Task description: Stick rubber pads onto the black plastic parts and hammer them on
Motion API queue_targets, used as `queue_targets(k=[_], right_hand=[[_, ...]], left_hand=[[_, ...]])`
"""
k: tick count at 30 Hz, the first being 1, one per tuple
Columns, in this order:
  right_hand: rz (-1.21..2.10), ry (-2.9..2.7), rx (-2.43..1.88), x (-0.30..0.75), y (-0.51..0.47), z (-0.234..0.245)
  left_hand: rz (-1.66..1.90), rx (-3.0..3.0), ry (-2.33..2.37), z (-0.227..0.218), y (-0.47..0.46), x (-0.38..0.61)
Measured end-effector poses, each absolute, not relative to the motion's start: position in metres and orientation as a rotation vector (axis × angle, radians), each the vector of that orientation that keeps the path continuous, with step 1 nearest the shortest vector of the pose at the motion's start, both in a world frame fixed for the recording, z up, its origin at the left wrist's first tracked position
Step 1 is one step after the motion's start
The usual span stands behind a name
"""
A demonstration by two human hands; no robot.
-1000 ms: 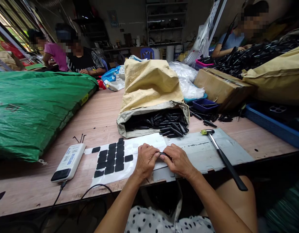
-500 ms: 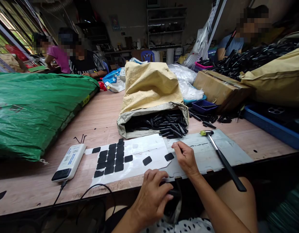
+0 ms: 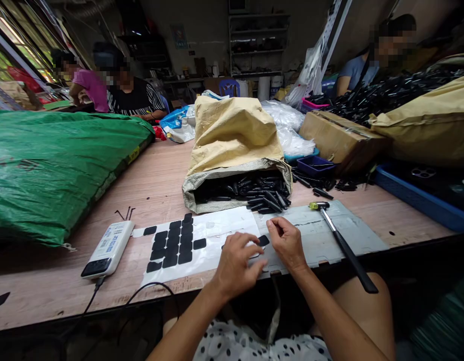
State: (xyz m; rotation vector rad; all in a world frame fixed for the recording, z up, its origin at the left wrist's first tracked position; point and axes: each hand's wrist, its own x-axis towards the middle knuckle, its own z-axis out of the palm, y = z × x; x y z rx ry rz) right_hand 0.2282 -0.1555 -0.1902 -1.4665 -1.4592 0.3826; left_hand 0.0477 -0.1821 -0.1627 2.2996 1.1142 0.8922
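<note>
While one loose black pad (image 3: 264, 240) lies at the right edge of one white sheet (image 3: 224, 223), between two hands, the left hand (image 3: 237, 265) is spread open on the sheet, released. The right hand (image 3: 288, 243) is curled just beside the pad, and whether anything is pinched cannot be told. One hammer (image 3: 342, 243) is laid on the tabletop (image 3: 156, 175), right of the hands. One open sack (image 3: 235, 130) is set behind.

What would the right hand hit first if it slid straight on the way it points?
Probably the black parts spilling from the open sack, just beyond the right hand; depth is hard to judge.
</note>
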Motion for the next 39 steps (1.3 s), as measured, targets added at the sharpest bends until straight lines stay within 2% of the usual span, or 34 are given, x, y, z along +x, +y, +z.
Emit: queue_targets(k=[3, 6, 12, 19, 25, 30, 39], right_hand=[[0.157, -1.434, -1.569, 0.235, -0.152, -0.190], [-0.077, -1.461, -1.722, 0.247, -0.144, -0.187], [-0.241, -1.620, -1.832, 0.266, -0.123, -0.187], [-0.008, -1.853, -1.577, 0.249, -0.142, -0.185], [0.225, -1.993, -1.464, 0.233, -0.157, -0.184], [0.370, -2.008, -1.469, 0.238, -0.155, -0.180], [0.123, -2.188, -1.399, 0.236, -0.150, -0.188]], left_hand=[[1.026, 2.021, 1.194, -0.173, -0.143, 0.050], [1.036, 1.989, 1.218, -0.186, -0.127, 0.048], [1.056, 2.057, 1.211, -0.189, -0.132, 0.046], [1.224, 2.223, 1.321, -0.183, -0.135, 0.045], [0.889, 2.281, 1.398, -0.187, -0.131, 0.047], [0.889, 2.246, 1.382, -0.188, -0.130, 0.046], [0.811, 2.351, 1.357, -0.186, -0.134, 0.046]])
